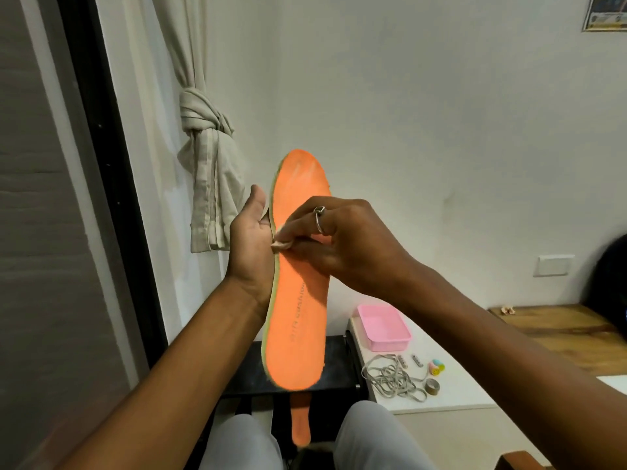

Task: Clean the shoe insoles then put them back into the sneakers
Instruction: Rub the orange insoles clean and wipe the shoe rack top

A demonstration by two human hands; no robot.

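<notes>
An off-white wall [424, 113] fills the upper right of the frame, with a switch plate [553, 265] at right and a framed print [605, 13] in the top corner. A knotted pale curtain [203, 130] hangs left of centre beside a dark frame [101, 164], perhaps a sliding door. At lower right, a white table [458, 391] adjoins a wooden top [559, 334].

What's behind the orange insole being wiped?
The left hand holds the insole from behind; its palm shows, its fingers are hidden. The right hand pinches a small wipe on the front.
</notes>
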